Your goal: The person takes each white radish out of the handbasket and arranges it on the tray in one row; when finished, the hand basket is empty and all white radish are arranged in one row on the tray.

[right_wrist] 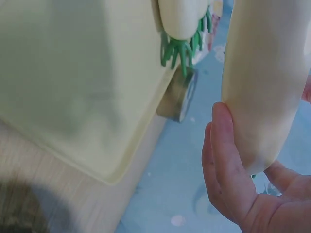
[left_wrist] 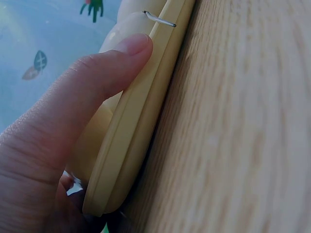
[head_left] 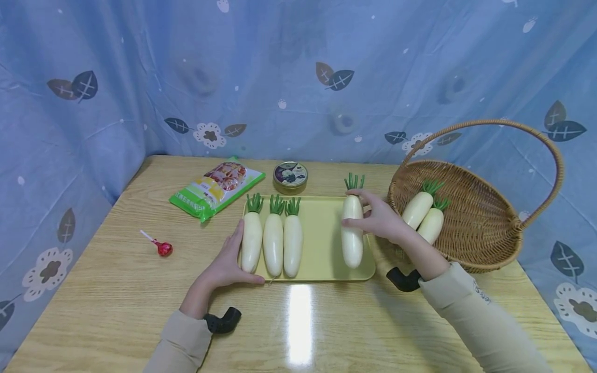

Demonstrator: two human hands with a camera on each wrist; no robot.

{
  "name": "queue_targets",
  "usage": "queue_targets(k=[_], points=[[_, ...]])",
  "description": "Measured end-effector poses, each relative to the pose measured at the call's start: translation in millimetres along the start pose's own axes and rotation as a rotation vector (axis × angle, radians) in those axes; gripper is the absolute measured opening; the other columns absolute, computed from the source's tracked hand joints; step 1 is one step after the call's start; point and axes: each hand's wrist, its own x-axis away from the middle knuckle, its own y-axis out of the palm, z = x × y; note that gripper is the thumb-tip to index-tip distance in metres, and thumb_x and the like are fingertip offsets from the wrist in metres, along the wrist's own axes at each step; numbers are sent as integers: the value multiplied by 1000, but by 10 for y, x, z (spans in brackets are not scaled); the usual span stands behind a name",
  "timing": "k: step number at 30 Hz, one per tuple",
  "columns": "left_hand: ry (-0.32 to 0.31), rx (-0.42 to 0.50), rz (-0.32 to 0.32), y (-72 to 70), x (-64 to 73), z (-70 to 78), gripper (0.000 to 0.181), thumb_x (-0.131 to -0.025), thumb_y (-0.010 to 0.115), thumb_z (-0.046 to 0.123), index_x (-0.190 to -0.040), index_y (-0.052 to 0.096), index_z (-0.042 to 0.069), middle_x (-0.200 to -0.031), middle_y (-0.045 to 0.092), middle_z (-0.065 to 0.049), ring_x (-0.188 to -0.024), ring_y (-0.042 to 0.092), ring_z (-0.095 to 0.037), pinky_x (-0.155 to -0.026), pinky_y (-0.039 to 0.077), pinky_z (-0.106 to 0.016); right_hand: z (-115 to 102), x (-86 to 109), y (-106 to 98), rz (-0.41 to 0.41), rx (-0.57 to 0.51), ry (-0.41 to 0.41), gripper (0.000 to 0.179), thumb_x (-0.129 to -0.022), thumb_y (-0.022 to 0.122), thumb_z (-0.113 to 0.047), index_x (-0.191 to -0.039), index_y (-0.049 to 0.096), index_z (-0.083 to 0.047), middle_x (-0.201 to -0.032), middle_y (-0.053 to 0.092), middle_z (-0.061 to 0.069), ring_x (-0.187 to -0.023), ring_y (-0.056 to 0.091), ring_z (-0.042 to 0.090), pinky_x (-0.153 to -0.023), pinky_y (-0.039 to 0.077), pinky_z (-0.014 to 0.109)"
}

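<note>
My right hand [head_left: 379, 218] grips a white radish [head_left: 352, 243] with green stalks, thumb and fingers around its upper part, raised over the right end of a yellow tray [head_left: 322, 233]. In the right wrist view the held radish [right_wrist: 265, 73] hangs apart from the tray surface. Three more white radishes [head_left: 292, 248] lie side by side at the tray's left end, stalks to the back. My left hand [head_left: 228, 261] spreads around the tray's front left corner, fingers along the left side. Its thumb [left_wrist: 114, 60] rests on the front rim in the left wrist view.
A wicker basket [head_left: 480, 223] with a tall handle stands at the right, two white radishes [head_left: 417, 210] inside it. Behind the tray are a round tin [head_left: 290, 176] and a green food packet [head_left: 219, 187]. A red lollipop [head_left: 163, 248] lies at the left.
</note>
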Motion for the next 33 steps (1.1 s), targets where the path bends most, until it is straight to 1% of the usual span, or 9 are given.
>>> queue_targets(k=[3, 6, 9, 15, 19, 24, 28, 30, 33], points=[[1, -3, 0, 1, -4, 3, 143, -50, 86, 48, -145, -13, 8, -152, -3, -15, -138, -1, -30, -110, -2, -48, 22, -39, 64, -11, -26, -19, 73, -79, 71, -18, -140, 32, -10, -117, 42, 27, -91, 60, 35, -61, 55, 39], [0, -3, -1, -1, -3, 10, 143, -50, 87, 47, -145, -13, 7, -152, -3, -15, -138, 0, -29, -110, -2, -47, 39, -78, 138, -15, -33, -47, 72, -79, 71, -13, -139, 32, -7, -114, 43, 29, -83, 62, 31, -59, 54, 34], [4, 0, -2, -5, -6, 19, 143, -50, 87, 45, -145, -13, 6, -152, -2, -16, -138, 0, -30, -110, -3, -47, 52, -118, 201, -19, -30, -70, 72, -78, 71, -11, -138, 33, -4, -112, 44, 29, -77, 63, 28, -58, 54, 34], [10, 4, -1, -10, -2, 26, 142, -51, 87, 45, -145, -13, 7, -151, -3, -16, -138, -1, -30, -110, -3, -48, 59, -196, 317, -32, -3, -54, 71, -76, 74, -12, -137, 37, -5, -114, 47, 28, -71, 63, 23, -57, 53, 38], [21, 6, 2, 0, -4, 16, 142, -52, 87, 43, -145, -13, 6, -151, -3, -18, -137, 0, -32, -109, -3, -49, 53, -222, 381, -61, -26, -49, 72, -76, 73, -11, -137, 36, -3, -116, 45, 29, -72, 63, 24, -59, 54, 40], [22, 11, 2, 10, -11, 12, 142, -51, 87, 44, -145, -13, 6, -151, -3, -18, -138, -1, -31, -110, -4, -48, 75, -276, 451, -83, -35, -21, 73, -76, 74, -14, -138, 36, -7, -117, 45, 27, -73, 62, 23, -61, 54, 38], [28, 8, 5, 1, -15, 15, 142, -51, 87, 43, -145, -13, 5, -151, -3, -18, -138, -1, -31, -110, -4, -48, 95, -333, 512, -104, -35, -5, 74, -75, 74, -13, -138, 36, -8, -117, 46, 25, -70, 61, 21, -60, 53, 43], [31, 7, 6, -3, -16, 18, 142, -51, 87, 43, -144, -12, 4, -151, -3, -19, -138, -1, -31, -110, -4, -48, 103, -355, 539, -114, -24, -1, 74, -75, 74, -13, -138, 36, -8, -118, 45, 25, -68, 59, 19, -58, 52, 42], [39, 0, 5, -4, -20, 17, 142, -51, 87, 43, -144, -12, 3, -151, -3, -19, -138, -1, -31, -109, -4, -48, 118, -383, 579, -121, -3, 11, 75, -75, 75, -14, -139, 37, -9, -121, 44, 26, -66, 56, 17, -56, 52, 37]])
